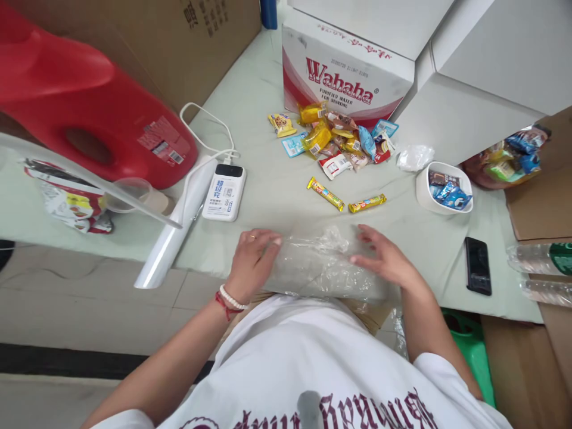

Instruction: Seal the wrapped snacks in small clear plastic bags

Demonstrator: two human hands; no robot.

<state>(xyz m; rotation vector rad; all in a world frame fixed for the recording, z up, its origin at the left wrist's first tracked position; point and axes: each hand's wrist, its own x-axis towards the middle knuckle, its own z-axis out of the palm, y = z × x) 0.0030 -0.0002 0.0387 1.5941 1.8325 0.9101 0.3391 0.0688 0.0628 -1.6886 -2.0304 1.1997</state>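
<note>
Our hands flatten an empty clear bag.
Left hand (251, 257) and right hand (385, 257) press open-palmed on the clear bag (322, 262); the snacks (339, 140) lie well apart, unpacked.

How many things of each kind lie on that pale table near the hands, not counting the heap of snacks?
Clear plastic bag under both hands, left hand and right hand: 1
Long snack bars, loose, and: 2
White bowl: 1
Power bank: 1
Black phone: 1
White roll: 1
Wahaha box: 1
Total: 8
</note>
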